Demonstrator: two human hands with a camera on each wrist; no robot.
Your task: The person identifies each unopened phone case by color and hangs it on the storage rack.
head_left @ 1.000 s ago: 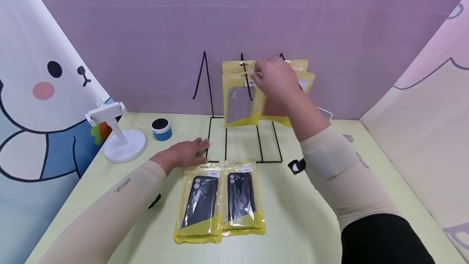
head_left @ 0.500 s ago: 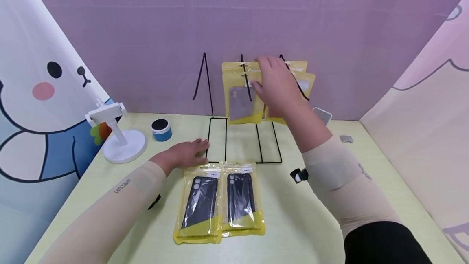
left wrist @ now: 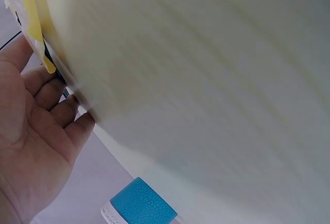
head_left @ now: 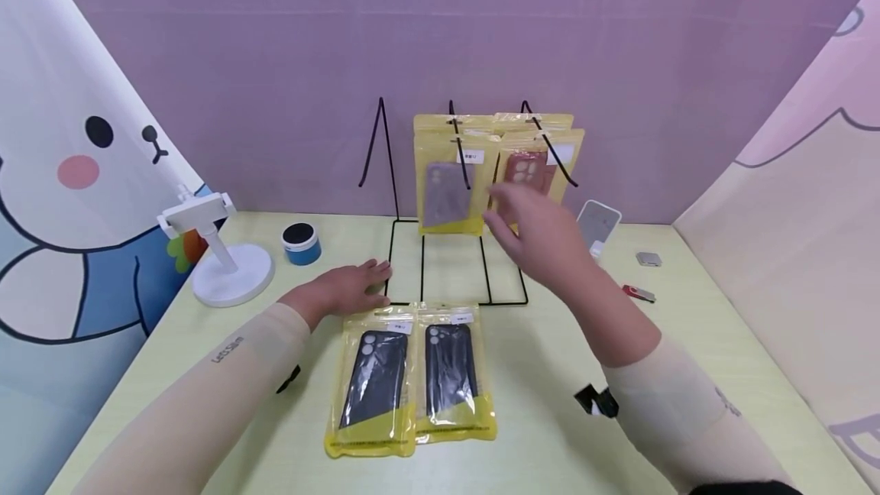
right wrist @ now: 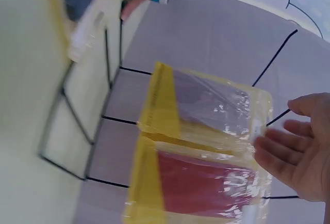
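A black wire display rack (head_left: 422, 270) stands on the table. Yellow-edged clear packets hang from its middle and right hooks, the front ones holding a purple phone case (head_left: 447, 197) and a red phone case (head_left: 528, 166). Its left hook is bare. My right hand (head_left: 539, 239) is in front of the red-case packet, fingers extended and holding nothing; the right wrist view shows the hand (right wrist: 304, 152) beside the packets' top ends. My left hand (head_left: 344, 289) rests at the rack base's left side, fingers loosely extended. Two packets with black phone cases (head_left: 376, 380) (head_left: 452, 373) lie in front of the rack.
On the left are a white phone stand (head_left: 234, 273) and a blue jar with a black top (head_left: 302, 247). At right, a white-framed phone-like object (head_left: 598, 228) leans behind my right hand, near a small grey piece (head_left: 648, 259) and a red USB stick (head_left: 639, 293).
My right hand has come away from the hooks, moving down and toward me, leaving the packets hanging and uncovering the red case. The left hand has stayed in place.
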